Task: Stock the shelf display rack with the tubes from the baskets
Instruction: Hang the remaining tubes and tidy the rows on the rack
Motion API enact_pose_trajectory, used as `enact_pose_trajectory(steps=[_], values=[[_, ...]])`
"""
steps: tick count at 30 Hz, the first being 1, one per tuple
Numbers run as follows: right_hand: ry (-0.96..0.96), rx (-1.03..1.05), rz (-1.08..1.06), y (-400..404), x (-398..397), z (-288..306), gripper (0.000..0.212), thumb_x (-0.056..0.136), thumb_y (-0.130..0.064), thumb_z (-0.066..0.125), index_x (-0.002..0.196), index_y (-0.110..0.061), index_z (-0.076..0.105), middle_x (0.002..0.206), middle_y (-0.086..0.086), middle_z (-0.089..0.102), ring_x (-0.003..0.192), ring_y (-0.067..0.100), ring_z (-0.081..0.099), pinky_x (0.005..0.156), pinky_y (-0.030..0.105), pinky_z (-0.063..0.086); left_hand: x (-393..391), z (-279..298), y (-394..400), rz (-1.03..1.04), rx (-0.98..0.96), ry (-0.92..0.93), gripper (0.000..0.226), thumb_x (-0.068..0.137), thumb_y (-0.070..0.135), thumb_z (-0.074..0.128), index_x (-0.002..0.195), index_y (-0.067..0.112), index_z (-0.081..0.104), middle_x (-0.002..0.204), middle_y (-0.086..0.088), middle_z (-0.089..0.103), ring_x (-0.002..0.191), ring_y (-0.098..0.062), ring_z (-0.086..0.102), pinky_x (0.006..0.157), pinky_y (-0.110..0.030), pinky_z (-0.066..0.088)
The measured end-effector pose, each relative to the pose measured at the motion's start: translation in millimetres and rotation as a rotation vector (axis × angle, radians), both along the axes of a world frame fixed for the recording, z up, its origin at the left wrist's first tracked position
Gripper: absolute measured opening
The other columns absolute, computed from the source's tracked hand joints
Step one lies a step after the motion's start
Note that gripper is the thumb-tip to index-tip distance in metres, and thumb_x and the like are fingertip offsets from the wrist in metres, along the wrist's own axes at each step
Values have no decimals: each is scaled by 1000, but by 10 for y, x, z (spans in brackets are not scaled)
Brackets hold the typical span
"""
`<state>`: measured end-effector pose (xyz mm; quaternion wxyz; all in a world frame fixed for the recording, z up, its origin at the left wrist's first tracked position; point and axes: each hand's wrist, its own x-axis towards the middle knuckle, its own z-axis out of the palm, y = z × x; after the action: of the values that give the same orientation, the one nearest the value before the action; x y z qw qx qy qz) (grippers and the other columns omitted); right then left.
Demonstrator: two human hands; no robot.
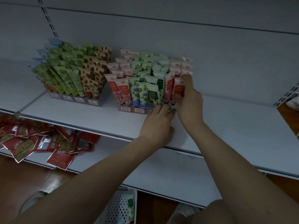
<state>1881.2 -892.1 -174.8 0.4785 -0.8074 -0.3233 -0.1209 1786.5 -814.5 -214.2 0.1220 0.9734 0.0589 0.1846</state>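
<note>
Both hands working the front right corner of the right display rack (129, 109)

Right hand (188, 97) has its grip curled round a pink tube (178, 88) at the rack's front right end, standing upright. Left hand (157, 125) sits just in front of the rack, fingertips at its front edge; can't tell how open that grip is. Right of the rack the shelf (234, 123) is bare out to its edge. A second full rack (76, 99) stands to its left. A white basket (119, 207) sits well below the rack with a green tube (130, 206) in it.

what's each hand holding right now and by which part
The right hand grips a pink tube around its middle, at the rack's front right. The left hand holds nothing clearly; its fingertips reach the rack's front edge.
</note>
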Motion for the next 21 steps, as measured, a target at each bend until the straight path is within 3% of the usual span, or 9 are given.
enact_pose_trajectory(steps=[6, 9, 12, 15, 19, 21], values=[[35, -15, 1, -18, -23, 39, 32, 96, -4, 40, 119, -25, 48, 74, -9, 56, 59, -5, 51, 49, 6, 32, -30, 134, 10, -29, -18, 81, 55, 69, 15, 47, 120, 2, 61, 118, -14, 53, 111, -35, 45, 84, -47, 48], [70, -55, 19, -41, 17, 38, 42, 97, -7, 47, 132, -29, 45, 90, -5, 61, 73, -1, 56, 57, 6, 36, -72, 168, 53, -68, -48, 69, 53, 71, 11, 46, 121, 4, 62, 117, -13, 55, 110, -34, 47, 85, -45, 50], [38, -97, 3, -84, 11, 20, 63, 93, -7, 56, 146, -34, 33, 108, 2, 57, 89, 17, 59, 74, 27, 49, -124, 166, 137, -99, -114, -12, 48, 74, 6, 44, 114, 9, 69, 111, -10, 63, 105, -32, 56, 81, -41, 54], [49, -61, -1, -146, -61, 51, 70, 94, -10, 58, 150, -34, 25, 110, 0, 48, 86, 18, 58, 75, 30, 45, -219, 200, 193, -119, -127, -80, 40, 75, 0, 51, 108, 9, 72, 99, -10, 66, 95, -33, 58, 75, -34, 51], [19, -22, -80, -203, -142, 139, 61, 96, -14, 56, 148, -27, 27, 116, 4, 50, 90, 20, 57, 74, 30, 43, -267, 242, 264, -78, -85, -138, 33, 74, 0, 53, 100, 8, 73, 94, -11, 66, 93, -33, 57, 69, -37, 51], [2, 10, -123, -224, -211, 214, 48, 97, -15, 52, 141, -23, 34, 108, 4, 54, 84, 19, 58, 70, 32, 46, -291, 235, 272, -51, -77, -149, 33, 75, 4, 51, 99, 9, 73, 94, -10, 67, 94, -33, 57, 69, -37, 52]])
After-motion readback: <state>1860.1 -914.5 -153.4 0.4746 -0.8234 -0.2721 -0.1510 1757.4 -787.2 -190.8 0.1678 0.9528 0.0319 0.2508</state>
